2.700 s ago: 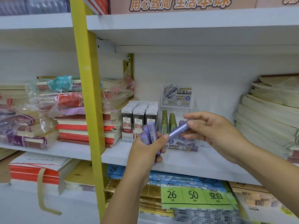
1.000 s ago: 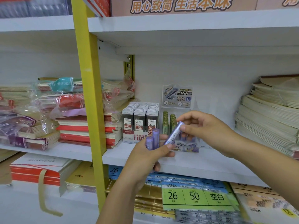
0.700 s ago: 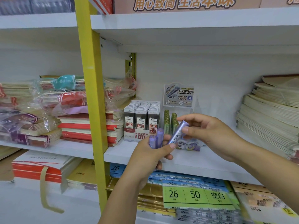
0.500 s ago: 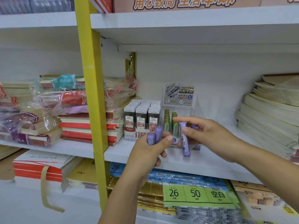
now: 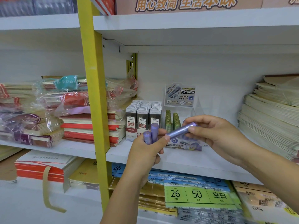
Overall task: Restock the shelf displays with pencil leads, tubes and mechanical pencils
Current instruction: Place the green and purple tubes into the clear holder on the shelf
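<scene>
Returned from the display [image 5: 184, 145], right hand [image 5: 215, 135] pinches one purple tube [image 5: 180, 131]; left hand [image 5: 145, 152] grips two tubes [image 5: 152, 133].

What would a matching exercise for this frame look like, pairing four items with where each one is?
Things:
1. single purple tube
2. purple tube pair
3. green tubes
4. green label

Places:
A. upright in the display
B. below the shelf board
C. pinched by the right hand
D. gripped in the left hand

Pairs: 1-C, 2-D, 3-A, 4-B.
</scene>
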The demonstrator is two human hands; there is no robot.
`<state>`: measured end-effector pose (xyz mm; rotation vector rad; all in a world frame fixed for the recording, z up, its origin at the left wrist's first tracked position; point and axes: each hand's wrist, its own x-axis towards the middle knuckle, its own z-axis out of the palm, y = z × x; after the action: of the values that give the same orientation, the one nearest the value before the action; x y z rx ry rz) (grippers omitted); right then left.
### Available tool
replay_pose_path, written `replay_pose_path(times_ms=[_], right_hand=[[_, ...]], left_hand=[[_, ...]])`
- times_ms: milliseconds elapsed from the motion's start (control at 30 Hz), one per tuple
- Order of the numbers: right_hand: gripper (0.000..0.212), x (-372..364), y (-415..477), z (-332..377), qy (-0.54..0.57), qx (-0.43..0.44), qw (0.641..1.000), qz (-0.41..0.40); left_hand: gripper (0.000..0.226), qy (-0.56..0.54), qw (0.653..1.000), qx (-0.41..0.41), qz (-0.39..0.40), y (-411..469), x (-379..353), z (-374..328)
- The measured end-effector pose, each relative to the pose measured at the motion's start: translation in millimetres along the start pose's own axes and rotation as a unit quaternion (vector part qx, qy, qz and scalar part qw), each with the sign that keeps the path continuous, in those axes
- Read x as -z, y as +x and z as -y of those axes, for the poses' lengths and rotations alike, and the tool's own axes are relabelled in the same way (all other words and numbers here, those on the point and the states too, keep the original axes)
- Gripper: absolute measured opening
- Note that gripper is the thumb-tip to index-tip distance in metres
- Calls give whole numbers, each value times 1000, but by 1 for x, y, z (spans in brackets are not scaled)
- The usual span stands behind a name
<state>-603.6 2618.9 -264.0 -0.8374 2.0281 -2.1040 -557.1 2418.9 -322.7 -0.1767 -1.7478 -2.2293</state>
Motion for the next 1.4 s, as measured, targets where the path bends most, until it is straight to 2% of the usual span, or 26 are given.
replay_pose_path(times_ms=[100,233,367,467,533,633,767,1167,1400], right_hand=[[34,-1,2,2,10,3,1000,-18],[24,7,22,21,-152,89,981,-87],[30,26,58,42,-399,171,892,-128],[29,30,81,37,-503,162,845,-83],[27,30,91,31,-544,127,829,-35],[25,31,97,23,-546,84,833,4],[25,33,101,18,-548,68,833,14],[35,38,103,22,-569,68,819,32],[33,37,104,25,-598,68,797,45]], left_hand=[[12,-3,1000,-2,5,0,-5,1],[15,1,1000,25,-6,2,-8,2],[17,17,999,35,-16,2,-8,3],[12,58,998,21,-24,1,-7,0],[10,78,997,14,-23,0,-6,-1],[17,80,997,16,-9,-2,-5,-4],[13,94,995,20,3,-3,-5,-5],[11,86,996,38,3,-5,-4,-5],[8,86,995,44,-3,-3,-4,-4]])
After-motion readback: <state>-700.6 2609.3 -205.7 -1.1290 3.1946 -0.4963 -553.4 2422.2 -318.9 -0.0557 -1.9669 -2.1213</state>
